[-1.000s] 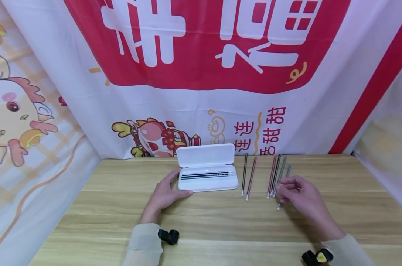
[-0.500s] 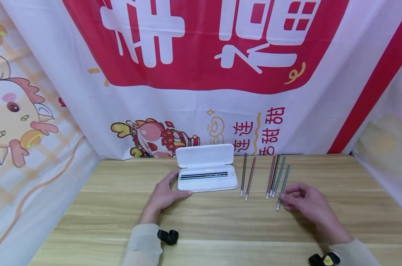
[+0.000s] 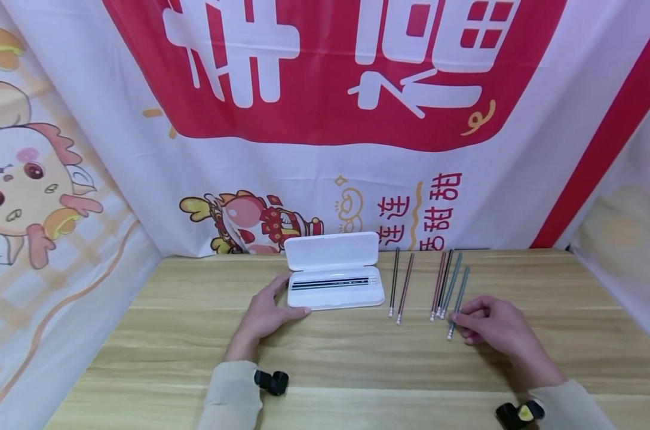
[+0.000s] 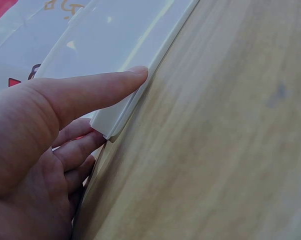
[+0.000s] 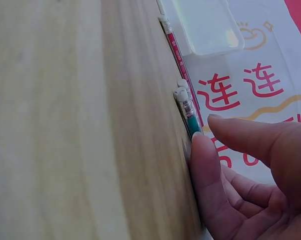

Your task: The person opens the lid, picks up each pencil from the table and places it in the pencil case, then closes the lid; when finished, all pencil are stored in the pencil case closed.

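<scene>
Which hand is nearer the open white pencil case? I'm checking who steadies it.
Left. The left hand touches the pencil case at its near left corner; the right hand is off to its right, at the teal pencil.

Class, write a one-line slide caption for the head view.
Left hand steadies open pencil case; right hand touches a green pencil.
</scene>
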A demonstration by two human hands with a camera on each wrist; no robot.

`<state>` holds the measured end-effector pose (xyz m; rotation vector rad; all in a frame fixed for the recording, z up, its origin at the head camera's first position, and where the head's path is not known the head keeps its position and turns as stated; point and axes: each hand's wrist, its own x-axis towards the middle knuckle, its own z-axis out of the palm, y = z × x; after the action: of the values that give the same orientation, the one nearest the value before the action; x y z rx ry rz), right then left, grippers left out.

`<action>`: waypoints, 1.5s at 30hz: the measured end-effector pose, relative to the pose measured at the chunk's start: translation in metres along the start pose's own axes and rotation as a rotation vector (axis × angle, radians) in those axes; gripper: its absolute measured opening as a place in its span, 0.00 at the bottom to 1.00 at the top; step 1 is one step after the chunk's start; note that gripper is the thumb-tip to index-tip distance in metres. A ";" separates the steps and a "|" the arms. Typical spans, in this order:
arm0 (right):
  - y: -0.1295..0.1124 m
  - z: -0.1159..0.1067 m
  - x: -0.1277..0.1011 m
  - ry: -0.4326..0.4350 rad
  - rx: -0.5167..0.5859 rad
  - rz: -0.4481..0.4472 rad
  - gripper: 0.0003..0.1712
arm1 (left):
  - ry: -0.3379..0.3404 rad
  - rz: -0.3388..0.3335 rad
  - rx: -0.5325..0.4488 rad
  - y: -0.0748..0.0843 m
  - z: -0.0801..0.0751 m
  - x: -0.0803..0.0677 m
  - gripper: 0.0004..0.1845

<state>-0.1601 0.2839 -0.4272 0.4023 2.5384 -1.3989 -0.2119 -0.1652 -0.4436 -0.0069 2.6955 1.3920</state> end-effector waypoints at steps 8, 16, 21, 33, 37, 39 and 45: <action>-0.001 -0.001 0.001 -0.003 -0.055 0.003 0.23 | -0.003 -0.010 -0.001 0.000 0.000 -0.001 0.52; -0.002 0.002 0.002 0.013 -0.126 -0.007 0.25 | -0.002 -0.009 0.000 0.000 0.000 0.000 0.51; -0.004 0.002 0.002 0.007 -0.137 0.002 0.23 | -0.003 -0.004 0.000 0.000 -0.001 0.001 0.51; -0.001 -0.005 -0.003 -0.006 -0.163 -0.016 0.16 | -0.003 -0.004 0.003 -0.001 0.000 0.001 0.51; 0.000 -0.008 -0.004 -0.014 -0.184 -0.007 0.15 | 0.000 0.000 0.003 -0.001 0.000 0.001 0.51; -0.001 -0.009 -0.003 -0.017 -0.190 0.006 0.15 | -0.001 0.000 0.002 0.000 0.000 0.001 0.51; 0.000 -0.010 -0.002 -0.021 -0.173 0.035 0.13 | -0.001 -0.004 0.003 0.001 0.000 0.000 0.51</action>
<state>-0.1588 0.2922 -0.4219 0.3968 2.5961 -1.1537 -0.2123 -0.1651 -0.4430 -0.0110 2.6950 1.3866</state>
